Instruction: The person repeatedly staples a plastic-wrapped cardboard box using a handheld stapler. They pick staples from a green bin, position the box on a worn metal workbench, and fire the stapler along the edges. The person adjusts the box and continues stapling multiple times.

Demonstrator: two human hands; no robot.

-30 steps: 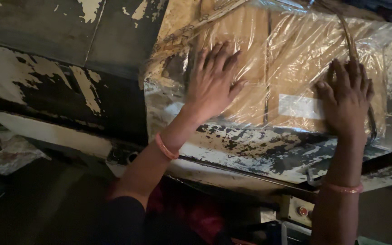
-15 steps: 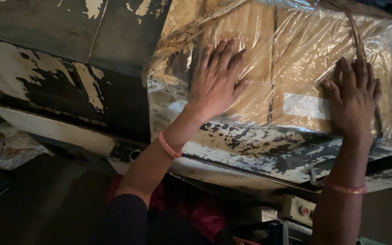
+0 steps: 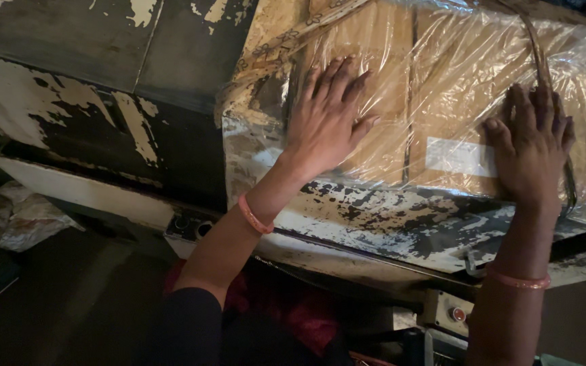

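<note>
Boxes (image 3: pixel 401 88) wrapped in clear film (image 3: pixel 483 61) lie on a worn machine bed (image 3: pixel 401 217), and both hands press flat on them. The left hand (image 3: pixel 327 115) is fully open, fingers spread, palm down on the film over the left box; it grips nothing. The right hand (image 3: pixel 530 146) is equally open, fingers together and pointing up, lying on the film at the right box just beside a white label (image 3: pixel 459 157). Each wrist wears a pink band (image 3: pixel 254 215). The film is thin, glossy and wrinkled, and the boxes beneath are brown cardboard with a dark seam between them. A dark strap (image 3: pixel 544 61) runs down past the right hand. The bed's front edge lies just below the palms, its pale paint flaking off dark metal. A red button (image 3: pixel 457 314) sits under that edge. Left of the boxes, the peeling surface is bare.
</note>
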